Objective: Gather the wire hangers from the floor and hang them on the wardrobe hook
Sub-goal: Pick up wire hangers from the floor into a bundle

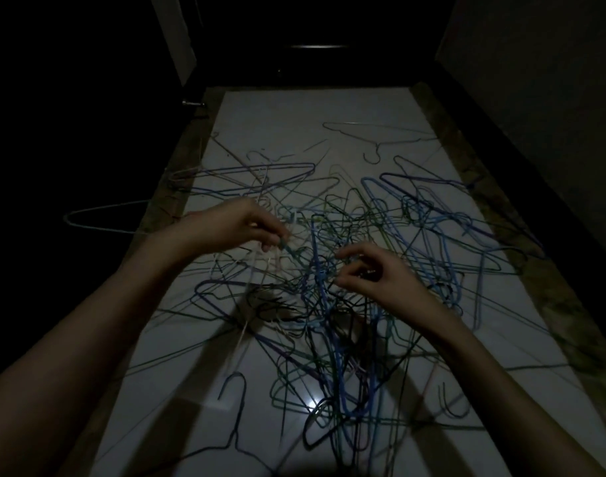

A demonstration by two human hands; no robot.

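A tangled heap of several wire hangers (363, 235), blue, green, black and pale, covers the white tiled floor (294, 118). My left hand (239, 225) reaches in from the left and pinches a pale wire hanger (272, 261) between thumb and fingers above the heap. My right hand (374, 273) hovers over the middle of the tangle with curled fingers at dark and blue wires; whether it holds one is unclear. A lone hanger (374, 139) lies apart at the far end. No wardrobe hook is visible.
The room is dim. Dark wardrobe doors (88, 98) stand on the left with a metal handle (193, 103). A dark wall (553, 98) runs along the right. A brown patterned border (536, 270) edges the floor. One pale hanger (102, 218) sticks out to the left.
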